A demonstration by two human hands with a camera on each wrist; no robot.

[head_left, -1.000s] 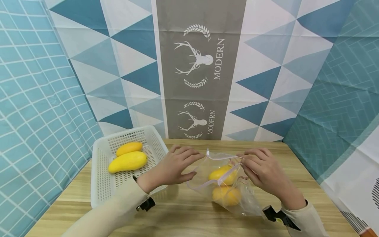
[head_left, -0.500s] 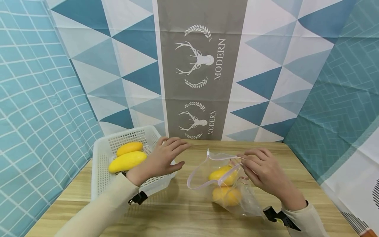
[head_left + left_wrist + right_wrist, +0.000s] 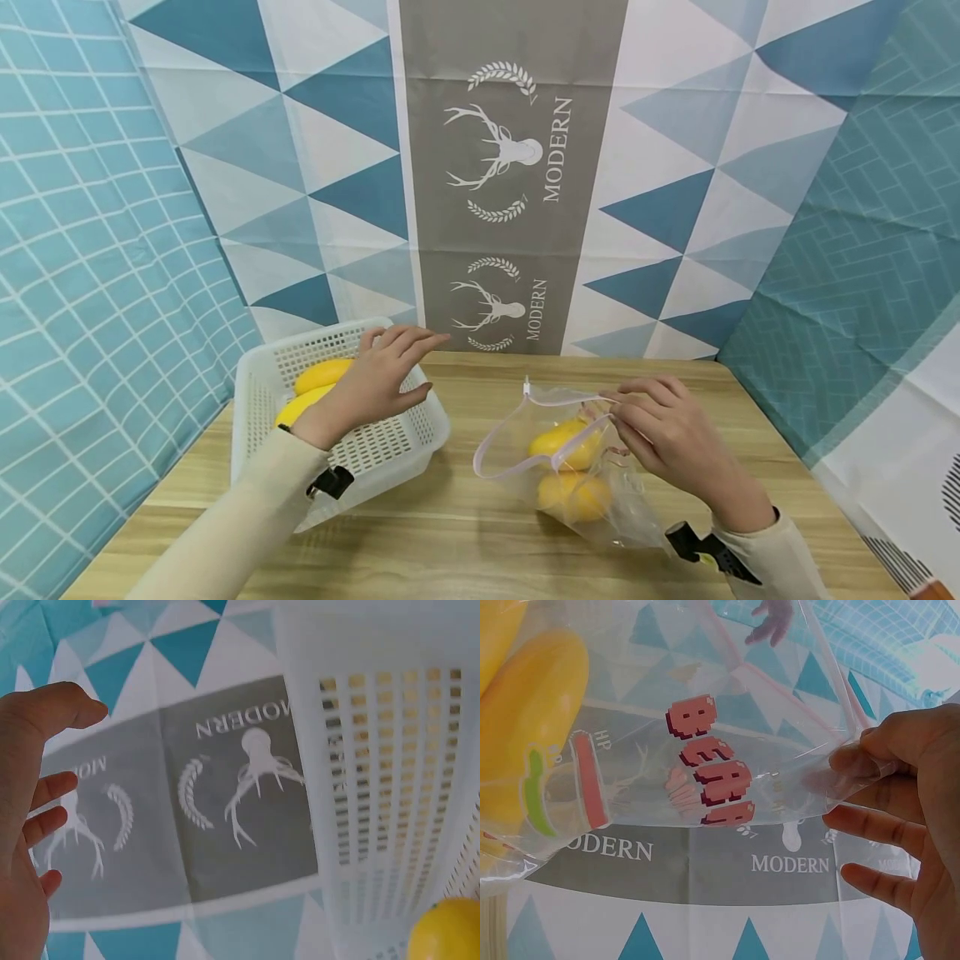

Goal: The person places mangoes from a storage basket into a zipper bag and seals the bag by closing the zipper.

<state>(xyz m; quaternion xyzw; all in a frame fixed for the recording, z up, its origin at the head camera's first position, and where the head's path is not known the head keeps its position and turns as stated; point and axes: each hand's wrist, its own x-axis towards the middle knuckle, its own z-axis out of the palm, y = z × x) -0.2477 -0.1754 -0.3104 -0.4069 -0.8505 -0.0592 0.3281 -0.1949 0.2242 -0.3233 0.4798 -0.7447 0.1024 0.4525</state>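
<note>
On the right of the head view my right hand [image 3: 671, 433] pinches the rim of a clear zip bag [image 3: 510, 454] between thumb and fingers. The bag's mouth gapes toward the left, its pink zip edge spread. Inside lie yellow mangoes [image 3: 573, 496], and the right wrist view shows printed lettering on the plastic [image 3: 709, 761]. My left hand [image 3: 367, 383] hovers over the white basket [image 3: 431, 417] with its fingers extended and nothing in them. Two yellow mangoes [image 3: 322, 377] rest in that basket, partly hidden by the left hand in the head view.
The basket and bag both stand on a wooden table [image 3: 480, 558]. Behind it hangs a patterned cloth [image 3: 510, 275] with deer heads and lettering. Tile-patterned sheets [image 3: 82, 250] flank the left side.
My left hand has left the bag's mouth and moved leftward to above the basket. The right hand and the bag have stayed in place.
</note>
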